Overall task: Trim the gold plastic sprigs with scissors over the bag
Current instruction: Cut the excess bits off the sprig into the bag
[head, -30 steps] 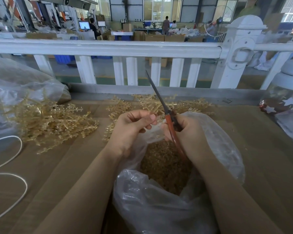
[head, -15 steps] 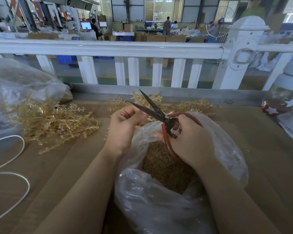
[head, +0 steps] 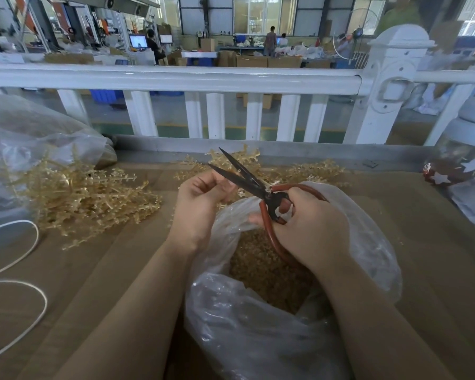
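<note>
My right hand (head: 310, 223) grips open scissors (head: 247, 178), left hand (head: 200, 204) pinches a sprig; bag (head: 373, 259) holds many trimmings, a big pile (head: 88, 198) at nine o'clock remains.

**Gold, red and black on brown**

You see pale gold sprigs (head: 88, 198), black-bladed scissors (head: 261, 193) with red-brown handles, a clear bag (head: 258, 338) of tan trimmings, a brown table (head: 422, 270), a white fence (head: 176, 78) and a white cord (head: 25, 270).

Your one head-worn wide-angle camera looks forward and down, close over the table (head: 395, 242), toward a white railing (head: 176, 78).
</note>
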